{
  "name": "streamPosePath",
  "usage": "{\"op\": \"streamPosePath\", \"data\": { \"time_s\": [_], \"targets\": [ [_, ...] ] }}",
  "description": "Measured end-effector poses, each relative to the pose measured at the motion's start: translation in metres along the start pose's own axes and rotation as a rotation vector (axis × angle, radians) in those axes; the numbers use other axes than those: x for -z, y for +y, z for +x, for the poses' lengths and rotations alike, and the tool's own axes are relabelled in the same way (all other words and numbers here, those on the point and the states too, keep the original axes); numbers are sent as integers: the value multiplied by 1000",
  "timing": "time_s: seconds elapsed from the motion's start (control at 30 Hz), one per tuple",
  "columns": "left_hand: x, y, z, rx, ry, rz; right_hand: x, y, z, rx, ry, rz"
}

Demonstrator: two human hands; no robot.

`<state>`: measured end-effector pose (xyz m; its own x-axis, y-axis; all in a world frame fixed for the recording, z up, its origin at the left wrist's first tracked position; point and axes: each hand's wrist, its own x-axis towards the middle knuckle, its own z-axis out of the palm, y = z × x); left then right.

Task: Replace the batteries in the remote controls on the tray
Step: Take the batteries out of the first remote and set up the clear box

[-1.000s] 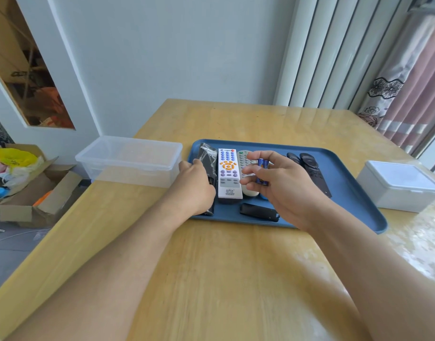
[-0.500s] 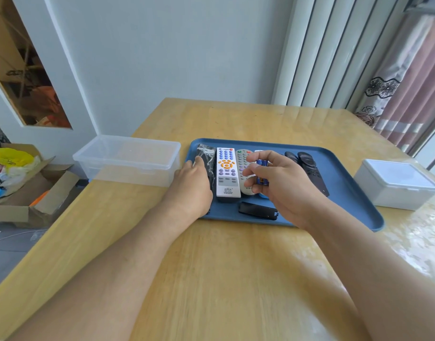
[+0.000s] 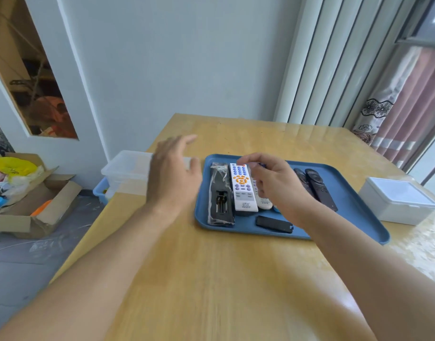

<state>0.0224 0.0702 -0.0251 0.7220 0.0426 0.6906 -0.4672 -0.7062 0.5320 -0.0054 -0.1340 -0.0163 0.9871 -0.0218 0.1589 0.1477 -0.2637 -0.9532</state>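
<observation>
The left hand (image 3: 173, 172) is smeared with motion blur and covers the middle of the clear tub (image 3: 127, 174). The right hand (image 3: 276, 184) hides most of the pale remote (image 3: 263, 203), and whatever dark bit sits at its fingertips (image 3: 246, 160) is too small to name. Both forearms run off the bottom edge.

Wooden table (image 3: 236, 279) with blue tray (image 3: 354, 217), two boxes.
</observation>
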Motion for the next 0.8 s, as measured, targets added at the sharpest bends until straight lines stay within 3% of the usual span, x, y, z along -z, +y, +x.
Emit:
{"op": "streamPosePath", "data": {
  "time_s": [0.07,0.13,0.23,0.33,0.6,0.8],
  "targets": [
    [13,-35,8,71,166,4,-23,-20,4,47,-68,-253],
    [21,-67,11,263,288,-23,-51,-38,8,142,-144,-571],
    [26,-92,9,656,322,-249,-90,-52,19,339,-194,-1201],
    [25,-94,11,849,311,-439,-117,-55,32,477,-245,-1486],
    [22,-89,7,922,271,-495,-141,-55,32,632,-302,-1688],
    [21,-83,8,934,329,-542,-129,-68,49,567,-402,-1625]
  ]
}}
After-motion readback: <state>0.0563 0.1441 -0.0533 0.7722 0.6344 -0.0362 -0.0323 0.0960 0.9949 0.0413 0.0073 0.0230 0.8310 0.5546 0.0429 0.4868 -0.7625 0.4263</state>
